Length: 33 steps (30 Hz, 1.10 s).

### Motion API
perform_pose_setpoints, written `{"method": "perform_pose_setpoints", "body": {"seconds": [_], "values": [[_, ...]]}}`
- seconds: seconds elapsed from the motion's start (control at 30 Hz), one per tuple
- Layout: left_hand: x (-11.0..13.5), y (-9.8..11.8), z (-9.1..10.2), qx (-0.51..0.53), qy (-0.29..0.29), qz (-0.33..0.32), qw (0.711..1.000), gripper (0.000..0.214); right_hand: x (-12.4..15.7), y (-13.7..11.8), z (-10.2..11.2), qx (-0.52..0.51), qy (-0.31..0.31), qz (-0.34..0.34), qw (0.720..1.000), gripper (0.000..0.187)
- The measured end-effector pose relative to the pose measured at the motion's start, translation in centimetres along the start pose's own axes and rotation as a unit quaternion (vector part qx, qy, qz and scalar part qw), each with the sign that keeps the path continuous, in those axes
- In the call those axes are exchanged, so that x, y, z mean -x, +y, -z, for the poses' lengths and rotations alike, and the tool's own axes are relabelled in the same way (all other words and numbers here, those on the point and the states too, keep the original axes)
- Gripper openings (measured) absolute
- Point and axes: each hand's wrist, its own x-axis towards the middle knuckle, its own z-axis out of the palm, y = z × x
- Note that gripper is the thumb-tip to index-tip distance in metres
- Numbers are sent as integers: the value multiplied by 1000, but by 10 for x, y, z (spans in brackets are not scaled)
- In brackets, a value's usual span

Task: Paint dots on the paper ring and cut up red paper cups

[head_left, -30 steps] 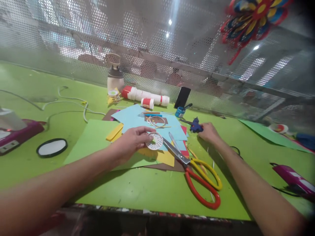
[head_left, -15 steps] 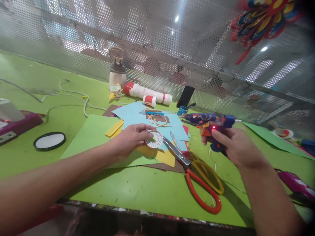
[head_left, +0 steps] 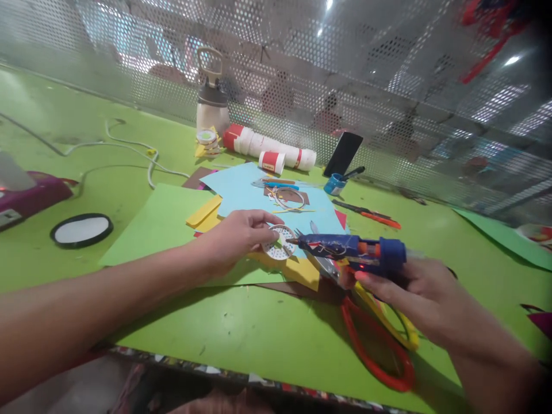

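My left hand pinches a small round white dotted disc over the coloured paper sheets. My right hand grips a blue hot glue gun with a red light glowing on it. The gun lies level and its nozzle points left, nearly touching the disc's right edge. Large scissors with red and yellow handles lie on the table under my right hand.
On the green table lie a black-rimmed oval mirror, a purple device, white cables, a bottle, glue sticks, a dark phone, a blue pot and an orange-tipped tool. Perforated metal screen behind.
My right hand picked up the glue gun from the table beyond the scissors and swung it left and down until its nozzle reached the disc. My left hand kept holding the disc.
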Motion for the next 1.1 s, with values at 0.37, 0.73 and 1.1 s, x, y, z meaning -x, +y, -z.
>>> {"method": "perform_pose_setpoints", "body": {"seconds": [0.37, 0.73, 1.1], "values": [[2, 0, -2, -2, -1, -3, 1000, 21, 2, -4, -5, 62, 8, 30, 998, 16], [2, -2, 1, -3, -9, -11, 1000, 19, 2, -5, -5, 86, 14, 31, 996, 18], [2, -1, -1, -4, -2, -5, 1000, 16, 4, -7, -4, 123, 13, 53, 991, 24]]}}
